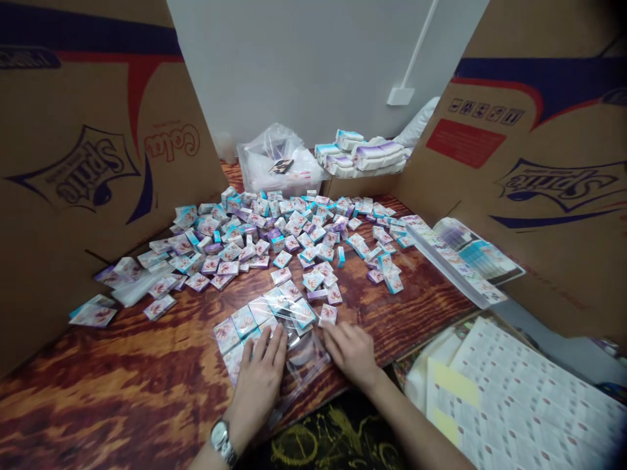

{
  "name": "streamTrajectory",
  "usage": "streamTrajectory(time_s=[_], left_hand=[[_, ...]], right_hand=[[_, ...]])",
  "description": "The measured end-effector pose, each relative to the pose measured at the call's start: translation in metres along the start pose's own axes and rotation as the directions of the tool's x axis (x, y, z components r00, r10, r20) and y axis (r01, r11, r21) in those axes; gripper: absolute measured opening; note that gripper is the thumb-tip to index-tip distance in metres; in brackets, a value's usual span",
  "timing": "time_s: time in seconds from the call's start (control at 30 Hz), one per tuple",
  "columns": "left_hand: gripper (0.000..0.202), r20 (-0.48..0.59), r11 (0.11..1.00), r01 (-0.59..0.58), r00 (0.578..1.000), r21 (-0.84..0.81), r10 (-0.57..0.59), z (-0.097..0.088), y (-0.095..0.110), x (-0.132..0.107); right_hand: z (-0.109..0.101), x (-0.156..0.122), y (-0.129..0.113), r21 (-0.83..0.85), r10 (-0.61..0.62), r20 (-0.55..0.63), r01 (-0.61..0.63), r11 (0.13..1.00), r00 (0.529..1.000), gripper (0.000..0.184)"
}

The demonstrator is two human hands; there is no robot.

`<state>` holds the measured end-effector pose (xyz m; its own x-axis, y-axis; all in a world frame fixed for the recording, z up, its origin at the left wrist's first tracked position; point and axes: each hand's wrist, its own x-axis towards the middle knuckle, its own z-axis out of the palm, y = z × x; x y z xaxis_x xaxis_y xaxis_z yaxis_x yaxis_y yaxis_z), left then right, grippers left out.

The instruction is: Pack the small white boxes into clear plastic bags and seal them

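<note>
A clear plastic bag (306, 359) lies flat near the front of the wooden table. Inside it, small printed boxes (243, 321) in white, blue and purple sit in rows. My left hand (262, 372) rests on the bag with its fingers stretched over the boxes; a silver watch (223, 442) is on that wrist. At the bag's right edge my right hand (351, 352) has its fingers bent together on the plastic. Just beyond those fingertips is a loose box (328, 315). My left palm covers some of the packed boxes.
A wide heap of loose boxes (294, 225) spreads across the table (122, 391). Large cardboard cartons (88, 85) (548, 150) stand on both sides. Filled packs (377, 155) and plastic bags (279, 163) are at the back. Printed sheets (519, 398) lie at the right.
</note>
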<state>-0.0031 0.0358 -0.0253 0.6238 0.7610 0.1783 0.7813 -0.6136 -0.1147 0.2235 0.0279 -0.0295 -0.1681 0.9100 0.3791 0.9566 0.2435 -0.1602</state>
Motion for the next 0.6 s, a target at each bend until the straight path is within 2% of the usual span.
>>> streamTrajectory(time_s=[0.07,0.1,0.17,0.23,0.27,0.33,0.43,0.5,0.6], left_hand=[[0.056,0.009,1.000,0.011,1.000,-0.003,-0.011,0.001,0.000,0.000],[0.056,0.013,1.000,0.017,1.000,-0.004,-0.017,0.001,0.000,0.000],[0.057,0.014,1.000,0.020,1.000,-0.004,-0.020,0.001,0.000,0.000],[0.057,0.011,1.000,0.018,1.000,-0.002,-0.018,0.000,0.000,0.000],[0.058,0.010,1.000,0.019,1.000,0.000,-0.019,0.000,0.000,0.000],[0.059,0.017,1.000,0.023,1.000,0.003,-0.023,0.000,0.001,0.000],[0.057,0.033,1.000,0.029,0.999,-0.009,-0.029,0.000,0.001,0.001],[0.057,0.038,0.999,0.037,0.999,-0.010,-0.037,-0.001,0.002,0.001],[0.059,0.044,0.999,0.042,0.998,0.010,-0.042,-0.002,0.003,0.001]], right_hand=[[-0.001,0.007,0.012,0.006,0.158,0.157,-0.161,0.987,0.975,0.032],[0.000,0.012,0.017,0.002,0.193,0.245,-0.199,0.980,0.950,0.032],[0.002,0.020,0.024,-0.002,0.194,0.381,-0.209,0.978,0.904,0.034],[0.001,0.024,0.030,-0.023,0.199,0.436,-0.211,0.977,0.878,0.033],[0.000,0.025,0.033,-0.029,0.196,0.437,-0.204,0.979,0.878,0.030],[-0.005,0.027,0.040,0.011,0.127,0.379,-0.142,0.990,0.917,0.024],[-0.006,0.038,0.046,0.133,-0.063,0.169,0.040,0.990,0.984,0.036],[0.001,0.051,0.046,0.137,-0.151,0.099,0.137,0.981,0.984,0.048],[0.021,0.068,0.040,0.019,-0.220,0.155,0.220,0.975,0.963,0.052]])
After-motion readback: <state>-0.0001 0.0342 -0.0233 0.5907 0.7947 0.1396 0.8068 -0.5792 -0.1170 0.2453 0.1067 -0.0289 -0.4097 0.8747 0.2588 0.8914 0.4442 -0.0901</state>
